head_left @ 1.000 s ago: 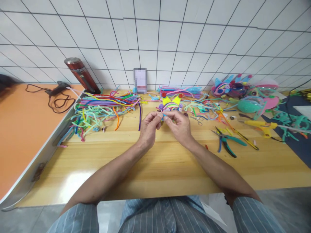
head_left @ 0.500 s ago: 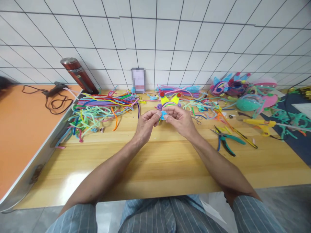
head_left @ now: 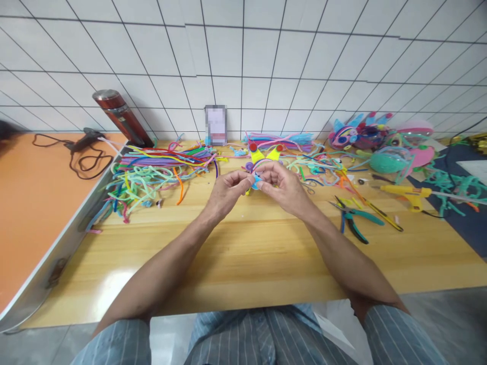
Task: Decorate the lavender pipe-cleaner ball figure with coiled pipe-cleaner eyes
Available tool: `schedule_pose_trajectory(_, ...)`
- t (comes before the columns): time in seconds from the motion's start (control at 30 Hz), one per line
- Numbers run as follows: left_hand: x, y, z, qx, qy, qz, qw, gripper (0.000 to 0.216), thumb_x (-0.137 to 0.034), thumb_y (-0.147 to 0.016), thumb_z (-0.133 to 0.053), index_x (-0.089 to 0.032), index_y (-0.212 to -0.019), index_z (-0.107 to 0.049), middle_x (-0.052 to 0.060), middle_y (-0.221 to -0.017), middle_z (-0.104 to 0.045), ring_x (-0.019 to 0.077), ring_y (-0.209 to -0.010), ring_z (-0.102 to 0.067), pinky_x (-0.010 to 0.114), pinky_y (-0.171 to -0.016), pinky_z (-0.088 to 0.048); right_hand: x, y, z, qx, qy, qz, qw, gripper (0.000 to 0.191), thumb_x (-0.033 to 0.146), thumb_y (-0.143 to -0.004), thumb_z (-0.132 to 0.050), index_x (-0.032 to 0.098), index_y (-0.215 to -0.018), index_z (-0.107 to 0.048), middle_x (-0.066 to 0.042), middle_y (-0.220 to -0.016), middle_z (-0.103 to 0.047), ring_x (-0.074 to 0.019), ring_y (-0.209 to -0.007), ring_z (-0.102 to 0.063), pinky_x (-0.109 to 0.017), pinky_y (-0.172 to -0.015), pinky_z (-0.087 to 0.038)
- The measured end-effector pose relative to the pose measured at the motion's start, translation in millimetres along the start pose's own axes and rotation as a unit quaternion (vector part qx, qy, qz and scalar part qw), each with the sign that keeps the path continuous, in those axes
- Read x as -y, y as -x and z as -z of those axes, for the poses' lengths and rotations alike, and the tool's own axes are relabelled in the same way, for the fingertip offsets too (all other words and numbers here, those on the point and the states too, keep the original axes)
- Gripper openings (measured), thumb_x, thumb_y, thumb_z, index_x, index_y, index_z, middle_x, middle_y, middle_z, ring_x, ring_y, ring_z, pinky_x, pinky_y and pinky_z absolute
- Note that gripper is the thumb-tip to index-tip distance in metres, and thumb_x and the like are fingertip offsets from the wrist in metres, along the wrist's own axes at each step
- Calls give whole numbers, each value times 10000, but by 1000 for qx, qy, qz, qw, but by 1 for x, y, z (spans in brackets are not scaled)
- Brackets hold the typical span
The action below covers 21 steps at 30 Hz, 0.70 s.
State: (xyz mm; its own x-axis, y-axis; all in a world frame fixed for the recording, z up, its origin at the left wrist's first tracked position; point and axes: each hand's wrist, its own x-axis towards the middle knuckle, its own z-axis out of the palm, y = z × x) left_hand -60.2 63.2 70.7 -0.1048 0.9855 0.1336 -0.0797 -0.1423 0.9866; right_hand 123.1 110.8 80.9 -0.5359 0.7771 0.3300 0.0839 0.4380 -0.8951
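Note:
My left hand (head_left: 225, 191) and my right hand (head_left: 283, 185) meet over the middle of the wooden table (head_left: 243, 253). Both pinch a small light-blue pipe-cleaner piece (head_left: 256, 181) between thumbs and fingertips. Just behind them lies a pipe-cleaner figure (head_left: 265, 157) with yellow points, red pompoms and purple coils. A heap of loose coloured pipe cleaners (head_left: 160, 170) spreads to the left of my hands.
Teal-handled pliers (head_left: 355, 220) and a yellow glue gun (head_left: 409, 195) lie on the right. Finished pipe-cleaner crafts (head_left: 380, 147) crowd the back right. A red flask (head_left: 119, 116) leans at the tiled wall. An orange table (head_left: 34, 197) with a black cable stands to the left.
Both hands have drifted slightly away from me toward the figure, still pinching the blue piece; the fingers have shifted a little around it.

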Motion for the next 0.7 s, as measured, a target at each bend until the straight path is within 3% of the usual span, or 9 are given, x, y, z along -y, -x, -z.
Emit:
schedule_pose_trajectory(0.13,8,5,-11,-100,82,-18,991,314,-458,-764,-873,-189,-730,-715,-41,-566,-554,86,-542,-423,246,-557,-352,-8,2,-17,-60,-57,0,997,480,556,-890,-814,261,-1192,-585,-6,-950,-710,-172,-863,-704,-317,-768,-560)
schedule_pose_trajectory(0.23,12,10,-19,-138,140,-3,980,331,-465,-757,-885,-197,-743,-691,-49,-563,-530,84,-534,-416,242,-546,-347,-16,5,-31,-108,-65,15,992,470,548,-883,-824,273,-1176,-580,-22,-1005,-747,-186,-905,-740,-345,-819,-587)
schedule_pose_trajectory(0.47,15,17,-28,-140,185,17,973,343,-458,-746,-897,-198,-774,-675,-53,-594,-542,78,-546,-430,231,-548,-348,-17,13,-39,-152,-7,55,987,251,449,-988,-703,268,-1152,-644,-35,-1003,-765,-187,-913,-745,-354,-859,-596)
schedule_pose_trajectory(0.7,15,12,-21,-100,155,12,983,284,-411,-748,-887,-183,-795,-725,-52,-568,-550,73,-523,-440,226,-536,-345,-15,8,-28,-123,27,74,989,138,341,-996,-659,243,-1088,-692,-31,-925,-736,-173,-818,-690,-330,-772,-563)
